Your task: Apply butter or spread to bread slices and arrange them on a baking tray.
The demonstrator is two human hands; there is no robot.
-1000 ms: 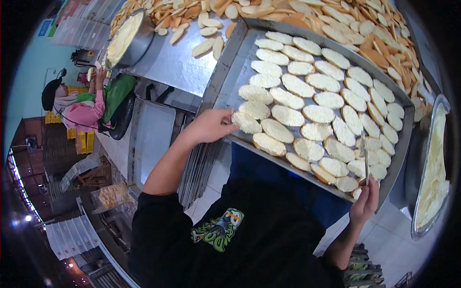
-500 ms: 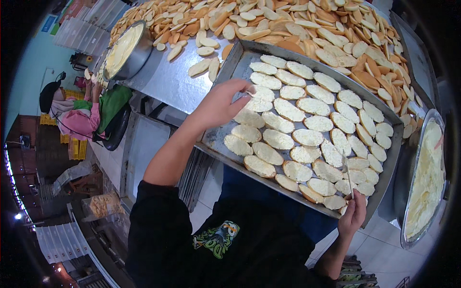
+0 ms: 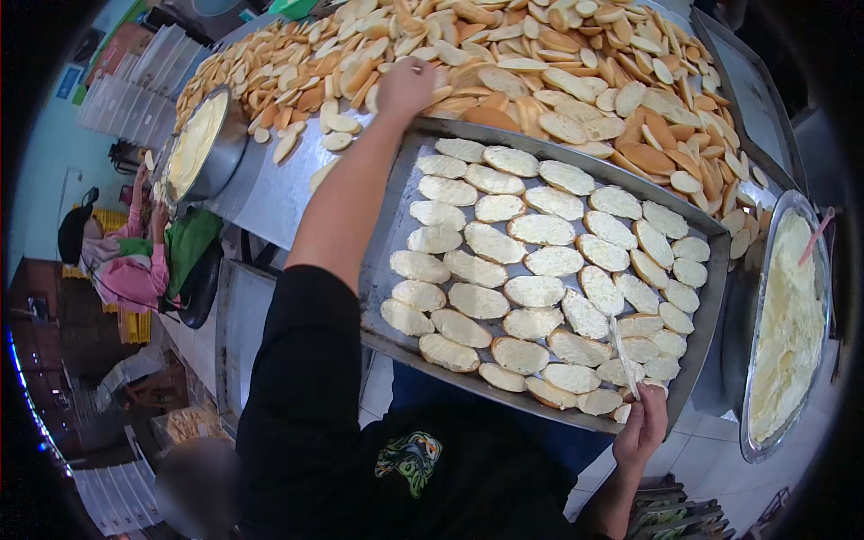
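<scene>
A metal tray (image 3: 382, 315) holds rows of oval bread slices (image 3: 545, 229) coated with pale cream. Beyond its far left corner, my left hand (image 3: 407, 87) reaches into a heap of plain bread slices (image 3: 558, 99). Its fingers are mostly hidden behind the hand, so whether they grip a slice does not show. At the near right corner my right hand (image 3: 641, 425) is closed around the handle of a thin spreading knife (image 3: 623, 360). The knife's blade lies over the coated slices and points away from me.
A large metal bowl of cream (image 3: 787, 328) with a pink-handled utensil (image 3: 817, 236) stands at the right. Another cream bowl (image 3: 202, 144) sits at the left, near a co-worker in pink (image 3: 130, 247). Clear plastic boxes (image 3: 135, 99) are stacked behind. An empty tray (image 3: 261, 306) lies lower left.
My left hand has left the coated slices and moved up and away to the bread heap. The right hand keeps the knife, shifted slightly left and down in view.
</scene>
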